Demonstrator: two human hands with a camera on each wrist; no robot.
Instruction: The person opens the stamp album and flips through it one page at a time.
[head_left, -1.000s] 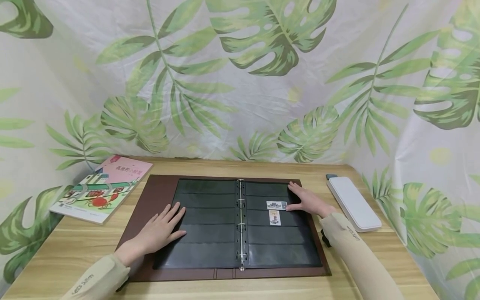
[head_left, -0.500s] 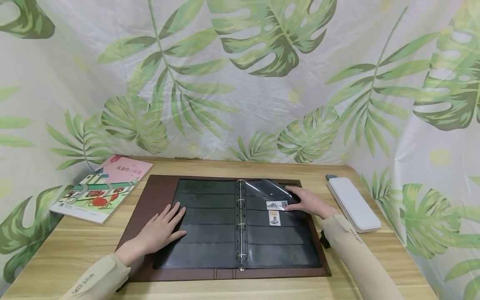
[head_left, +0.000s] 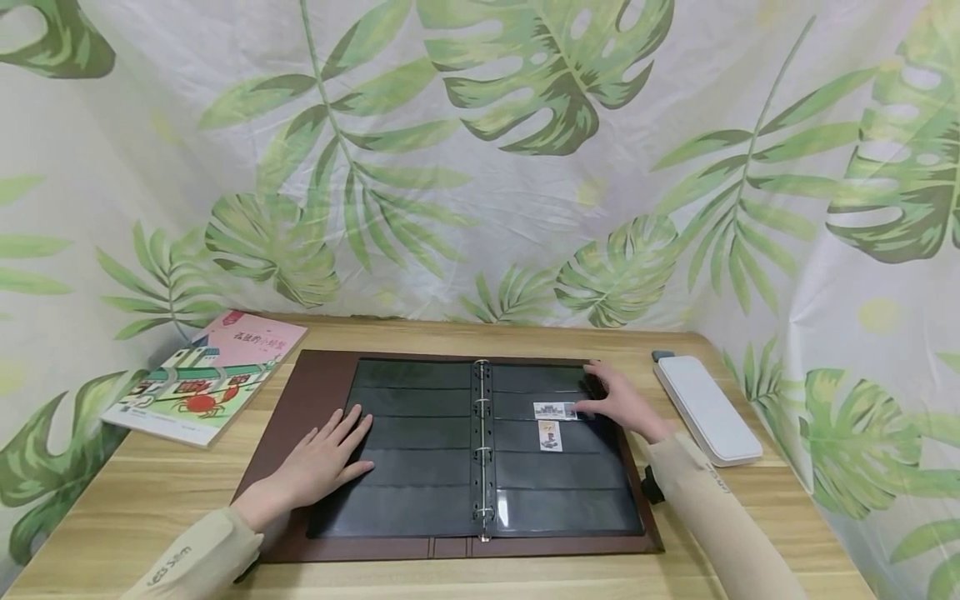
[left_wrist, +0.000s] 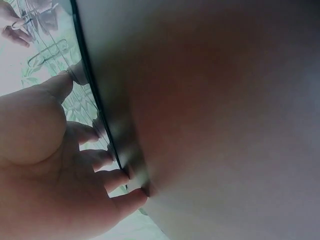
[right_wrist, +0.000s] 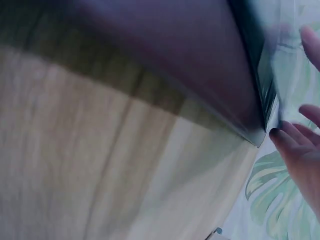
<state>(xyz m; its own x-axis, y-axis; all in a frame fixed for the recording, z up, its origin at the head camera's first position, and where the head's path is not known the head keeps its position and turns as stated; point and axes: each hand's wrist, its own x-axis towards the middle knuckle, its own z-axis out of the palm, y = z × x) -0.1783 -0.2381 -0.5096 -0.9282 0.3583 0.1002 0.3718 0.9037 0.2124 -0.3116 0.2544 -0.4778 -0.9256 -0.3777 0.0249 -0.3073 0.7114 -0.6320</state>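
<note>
An open ring binder album point(head_left: 300, 417) with a brown cover lies on the table, its black strip-pocket pages spread flat. Two small stamps are on the right page: a wide one point(head_left: 550, 410) and an upright one point(head_left: 550, 436) just below. My left hand point(head_left: 311, 462) rests with straight fingers across the left page's outer edge. At the upper outer corner of the right page point(head_left: 551, 508) is my right hand point(head_left: 621, 403), thumb beside the wide stamp. In the right wrist view, the right fingertips point(right_wrist: 281, 136) touch a page's edge; the thumb stands apart.
A picture book point(head_left: 206, 379) with a red crab on its cover lies at the table's left. A long white case point(head_left: 708, 408) is to the right, with a small dark item point(head_left: 662, 354) by its far end. A leaf-print curtain point(head_left: 510, 183) stands behind.
Half a second ago the right page's upper corner was bent up in a shiny curve; now it lies flatter. My right hand has shifted slightly right. The left hand has stayed put.
</note>
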